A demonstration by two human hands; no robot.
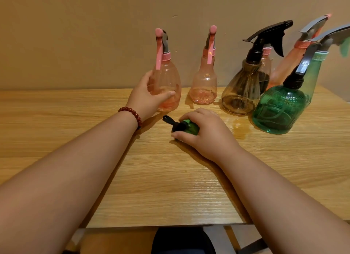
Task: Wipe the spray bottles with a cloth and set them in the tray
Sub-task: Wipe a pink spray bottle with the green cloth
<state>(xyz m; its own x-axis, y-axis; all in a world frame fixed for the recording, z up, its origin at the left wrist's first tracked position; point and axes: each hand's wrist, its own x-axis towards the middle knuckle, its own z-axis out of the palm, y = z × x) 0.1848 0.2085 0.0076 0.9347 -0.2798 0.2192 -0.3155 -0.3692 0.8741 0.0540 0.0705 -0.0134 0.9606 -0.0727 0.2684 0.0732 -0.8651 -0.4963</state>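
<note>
Several spray bottles stand in a row at the back of the wooden table. My left hand wraps around the leftmost pink bottle, which stands upright. My right hand is closed over a small green bottle with a black nozzle lying on its side on the table. Further right stand a second pink bottle, a brown bottle with a black trigger and a dark green bottle. No cloth and no tray show in view.
Behind the green bottle stand a pale green bottle and more pink bottles. A wet patch lies on the table by the brown bottle. The wall runs close behind the row. The table's front edge is near my body.
</note>
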